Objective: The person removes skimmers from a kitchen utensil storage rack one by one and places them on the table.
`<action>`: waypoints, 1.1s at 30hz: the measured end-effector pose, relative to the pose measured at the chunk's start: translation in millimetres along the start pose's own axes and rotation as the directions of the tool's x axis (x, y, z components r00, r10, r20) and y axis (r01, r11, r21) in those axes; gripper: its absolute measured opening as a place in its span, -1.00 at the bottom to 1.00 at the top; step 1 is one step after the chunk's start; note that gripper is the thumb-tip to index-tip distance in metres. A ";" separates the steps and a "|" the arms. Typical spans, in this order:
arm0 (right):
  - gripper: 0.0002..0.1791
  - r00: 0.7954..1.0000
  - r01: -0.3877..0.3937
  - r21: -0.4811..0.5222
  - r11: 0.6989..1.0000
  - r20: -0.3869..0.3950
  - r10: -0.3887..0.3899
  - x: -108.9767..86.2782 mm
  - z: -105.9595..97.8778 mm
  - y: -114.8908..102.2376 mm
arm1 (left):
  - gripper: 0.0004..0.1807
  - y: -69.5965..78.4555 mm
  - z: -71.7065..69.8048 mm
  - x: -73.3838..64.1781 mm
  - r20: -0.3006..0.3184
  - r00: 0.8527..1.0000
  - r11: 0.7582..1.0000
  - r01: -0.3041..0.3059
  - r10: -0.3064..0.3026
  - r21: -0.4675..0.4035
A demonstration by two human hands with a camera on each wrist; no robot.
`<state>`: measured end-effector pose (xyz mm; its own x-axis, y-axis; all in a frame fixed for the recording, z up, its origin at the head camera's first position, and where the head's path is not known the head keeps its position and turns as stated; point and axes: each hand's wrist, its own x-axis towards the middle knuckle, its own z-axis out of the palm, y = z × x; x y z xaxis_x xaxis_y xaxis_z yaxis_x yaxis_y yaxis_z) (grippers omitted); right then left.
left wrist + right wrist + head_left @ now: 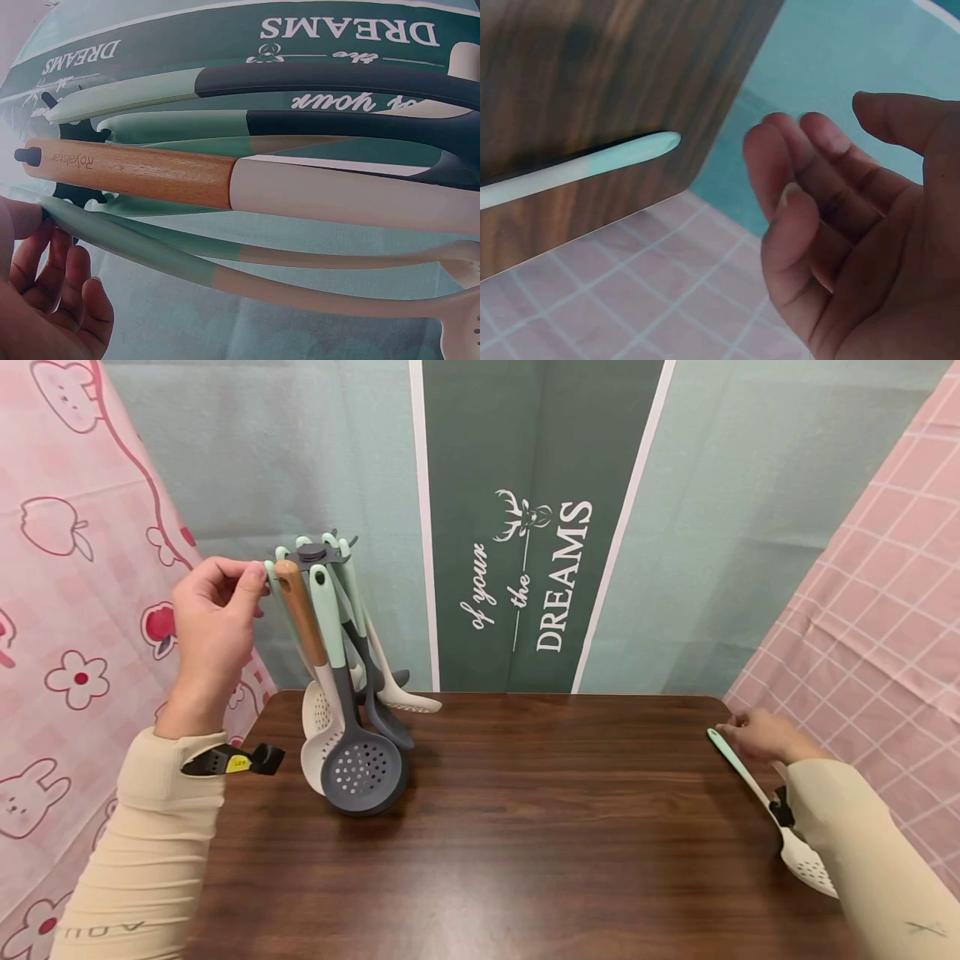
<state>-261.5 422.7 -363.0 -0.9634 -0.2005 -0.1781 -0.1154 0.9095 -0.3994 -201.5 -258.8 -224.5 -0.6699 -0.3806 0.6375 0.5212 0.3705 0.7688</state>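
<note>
My left hand (213, 631) pinches the top end of the mint handle of a white slotted turner (322, 300) between thumb and forefinger. That turner hangs on the left side of a dark utensil rack (313, 553), its perforated head partly covered by other tools. Beside it hang a wooden-handled white slotted tool (303, 618) and a grey skimmer (363, 774) with a mint handle. Far to the right, my right hand (765, 735) holds nothing, fingers loosely bent. It hovers by the handle end of a white slotted spoon (738, 768) lying on the table; the sleeve hides part of its head.
The brown wooden table (540, 810) stretches between both arms. More grey and white utensils hang at the back of the rack, one white perforated head (408, 700) sticking out right. A printed curtain (517, 427) stands behind, with pink cloths (900, 677) at both sides.
</note>
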 end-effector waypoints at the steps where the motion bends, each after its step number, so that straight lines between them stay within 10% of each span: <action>1: -0.60 1.000 0.010 -0.006 1.000 -0.018 -0.010 1.2 -1.6 -3.7 | -0.91 0.2 0.3 0.0 0.000 1.000 1.000 0.000 0.000 -0.002; 16: -0.52 0.932 0.044 -0.055 0.998 -0.358 -0.061 5.6 -20.0 -57.8 | -0.90 -0.2 -0.3 0.3 -0.004 1.000 1.000 0.004 -0.004 0.004; 33: -0.59 0.886 0.149 0.010 0.989 -0.446 -0.129 20.0 -25.7 -124.8 | -0.91 1.7 0.1 -0.8 -0.002 1.000 1.000 0.008 -0.008 -0.010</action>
<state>-272.5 314.6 -293.6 -0.9463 -0.1318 0.2950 -0.2548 0.8659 -0.4305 -200.1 -257.8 -223.7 -0.6732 -0.3850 0.6313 0.5211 0.3587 0.7744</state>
